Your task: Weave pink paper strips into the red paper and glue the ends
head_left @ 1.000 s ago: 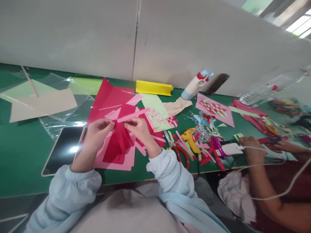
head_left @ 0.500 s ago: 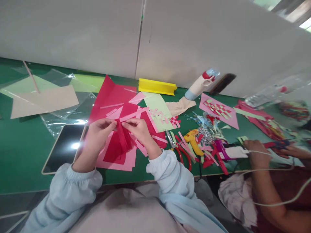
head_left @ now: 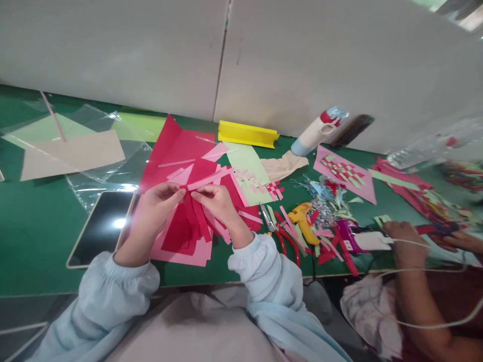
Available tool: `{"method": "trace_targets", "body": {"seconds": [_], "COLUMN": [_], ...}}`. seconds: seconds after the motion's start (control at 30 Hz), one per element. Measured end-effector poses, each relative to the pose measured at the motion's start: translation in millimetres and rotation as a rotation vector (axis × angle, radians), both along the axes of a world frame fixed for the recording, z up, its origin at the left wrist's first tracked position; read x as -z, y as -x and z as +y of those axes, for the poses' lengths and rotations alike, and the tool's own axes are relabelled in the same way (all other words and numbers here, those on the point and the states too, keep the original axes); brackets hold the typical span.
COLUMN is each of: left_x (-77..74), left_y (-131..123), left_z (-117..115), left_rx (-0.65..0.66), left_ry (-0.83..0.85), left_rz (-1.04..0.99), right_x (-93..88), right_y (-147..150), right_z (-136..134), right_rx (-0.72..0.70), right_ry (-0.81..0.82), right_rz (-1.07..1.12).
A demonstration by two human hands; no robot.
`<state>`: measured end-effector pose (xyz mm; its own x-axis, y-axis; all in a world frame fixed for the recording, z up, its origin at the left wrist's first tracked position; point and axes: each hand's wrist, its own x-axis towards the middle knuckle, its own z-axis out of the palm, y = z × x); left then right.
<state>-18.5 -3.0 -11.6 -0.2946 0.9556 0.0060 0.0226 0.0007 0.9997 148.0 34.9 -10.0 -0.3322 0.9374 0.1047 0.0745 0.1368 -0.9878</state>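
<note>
Since half a second ago, the left hand and right hand draw slightly closer, and the narrow, flat red paper strips fan wider. Both pinch the strips' upper end between thumb and fingers; a light, even pinch should avoid creases. From that grip, strips trail towards five o'clock.

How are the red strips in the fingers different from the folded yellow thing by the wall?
The red strips are narrow, while the folded yellow thing is wider. The strips are pinched by the left hand and right hand; no hand touches the yellow thing. The strips are deep red, the yellow thing bright yellow. Both are longer than wide.
</note>
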Motion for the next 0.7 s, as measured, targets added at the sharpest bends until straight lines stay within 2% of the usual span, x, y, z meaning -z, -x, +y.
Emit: {"method": "trace_targets", "body": {"seconds": [0.23, 0.33, 0.4, 0.57, 0.7], "left_x": [-0.1, -0.4, -0.4, -1.4, -2.8], "left_y": [-0.2, 0.0, 0.4, -0.2, -1.8], "left_z": [-0.6, -0.2, 0.1, -0.4, -0.6], "left_rx": [-0.030, -0.017, -0.013, -0.006, 0.016], "left_ry": [0.000, 0.022, 0.031, 0.058, 0.055], "left_rz": [-0.001, -0.043, -0.056, -0.049, -0.039], "right_x": [1.9, 1.0, 0.3, 5.1, 10.0], "right_y": [-0.8, -0.6, 1.0, 9.1, 14.0], "right_z": [-0.5, -2.2, -3.6, -4.0, -2.9], "right_rx": [-0.043, -0.038, -0.035, -0.003, 0.036], "right_ry": [-0.016, 0.027, 0.134, 0.541, 0.578], "right_rz": [0.000, 0.029, 0.101, 0.446, 0.550]}}
